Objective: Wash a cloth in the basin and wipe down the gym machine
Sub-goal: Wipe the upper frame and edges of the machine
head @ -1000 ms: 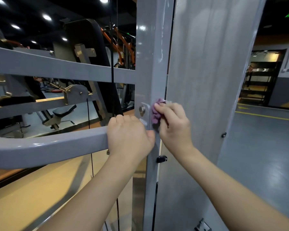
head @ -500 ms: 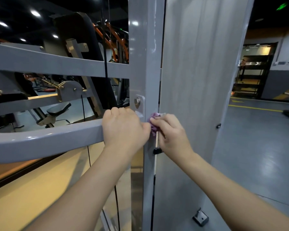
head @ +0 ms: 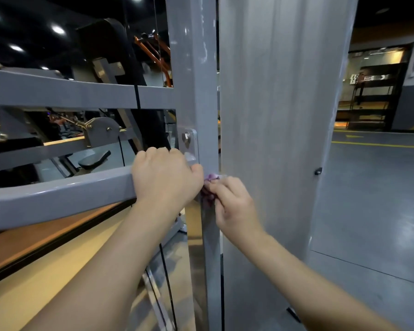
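One hand (head: pixel 234 201) presses cloth (head: pixel 209 187) against upright (head: pixel 196 91).

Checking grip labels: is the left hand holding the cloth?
No, the left hand grips the grey crossbar, while the right hand holds the purple cloth against the upright post.

The left hand (head: pixel 164 177) sits on the crossbar (head: pixel 58 194) at 9 o'clock of the upright post (head: pixel 191 80); the cloth (head: pixel 209 187) lies against the post, between both hands; the panel (head: pixel 280 115) stands at 3 o'clock.
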A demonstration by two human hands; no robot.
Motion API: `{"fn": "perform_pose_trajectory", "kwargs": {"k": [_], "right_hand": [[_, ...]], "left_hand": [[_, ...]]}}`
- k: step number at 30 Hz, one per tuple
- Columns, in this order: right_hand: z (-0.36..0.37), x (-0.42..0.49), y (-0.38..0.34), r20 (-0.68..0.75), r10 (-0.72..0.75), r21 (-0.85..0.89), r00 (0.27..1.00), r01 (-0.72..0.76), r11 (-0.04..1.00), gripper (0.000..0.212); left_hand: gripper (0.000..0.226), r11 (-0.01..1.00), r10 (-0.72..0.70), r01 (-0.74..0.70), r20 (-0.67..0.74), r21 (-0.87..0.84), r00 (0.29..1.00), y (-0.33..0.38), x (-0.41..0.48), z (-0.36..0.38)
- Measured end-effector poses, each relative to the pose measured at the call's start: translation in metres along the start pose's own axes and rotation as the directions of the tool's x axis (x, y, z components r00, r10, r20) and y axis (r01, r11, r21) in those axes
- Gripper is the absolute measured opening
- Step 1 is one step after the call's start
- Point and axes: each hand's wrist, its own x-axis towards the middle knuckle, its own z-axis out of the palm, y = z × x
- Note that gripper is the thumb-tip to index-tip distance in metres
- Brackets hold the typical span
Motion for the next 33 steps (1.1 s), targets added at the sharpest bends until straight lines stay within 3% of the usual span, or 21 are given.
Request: {"fn": "perform_pose_trajectory", "kwargs": {"k": [5, 10, 13, 17, 19, 21, 26, 28, 30, 33], "right_hand": [[-0.007, 0.017, 0.01, 0.012, -0.078, 0.019, 0.997, 0.078, 0.997, 0.029], [-0.008, 0.066, 0.009, -0.147, -0.147, -0.02, 0.978, 0.146, 0.989, 0.034], [0.005, 0.043, 0.019, -0.183, -0.121, 0.01, 0.976, 0.125, 0.992, 0.035], [0.012, 0.004, 0.027, -0.029, -0.05, 0.116, 0.998, 0.053, 0.992, 0.022], [0.003, 0.029, 0.02, 0.092, 0.096, 0.271, 0.991, -0.118, 0.955, 0.021], [-0.009, 0.065, 0.013, 0.174, 0.203, 0.309, 0.964, -0.249, 0.918, 0.026], [-0.024, 0.09, -0.001, 0.174, 0.132, 0.125, 0.976, -0.155, 0.98, 0.021], [-0.037, 0.083, -0.011, 0.342, 0.192, 0.064, 0.92, -0.227, 0.972, 0.025], [-0.059, 0.089, -0.022, 0.538, 0.243, 0.061, 0.807, -0.325, 0.944, 0.023], [-0.105, 0.133, -0.042, 0.668, 0.383, 0.029, 0.639, -0.536, 0.843, 0.031]], "left_hand": [[0.027, 0.999, -0.042, 0.042, 0.018, -0.026, 0.999, 0.003, 0.005, 0.0], [0.019, 0.997, -0.062, 0.063, 0.043, -0.036, 0.997, 0.004, 0.008, 0.003], [0.018, 0.993, -0.078, 0.084, 0.076, -0.082, 0.994, 0.003, 0.009, -0.001], [0.013, 0.988, -0.127, 0.137, 0.139, -0.065, 0.982, 0.004, 0.009, -0.005], [0.016, 0.985, -0.153, 0.163, 0.162, -0.051, 0.975, 0.006, 0.009, -0.006], [0.021, 0.981, -0.167, 0.184, 0.208, -0.066, 0.964, 0.009, 0.012, -0.012], [0.041, 0.968, -0.173, 0.237, 0.476, -0.079, 0.862, 0.012, 0.023, -0.035], [0.046, 0.958, -0.171, 0.271, 0.583, -0.089, 0.795, 0.01, 0.029, -0.045], [0.057, 0.961, -0.147, 0.266, 0.671, -0.077, 0.726, 0.008, 0.038, -0.059], [0.072, 0.963, -0.088, 0.258, 0.815, -0.077, 0.572, 0.0, 0.058, -0.078]]}}
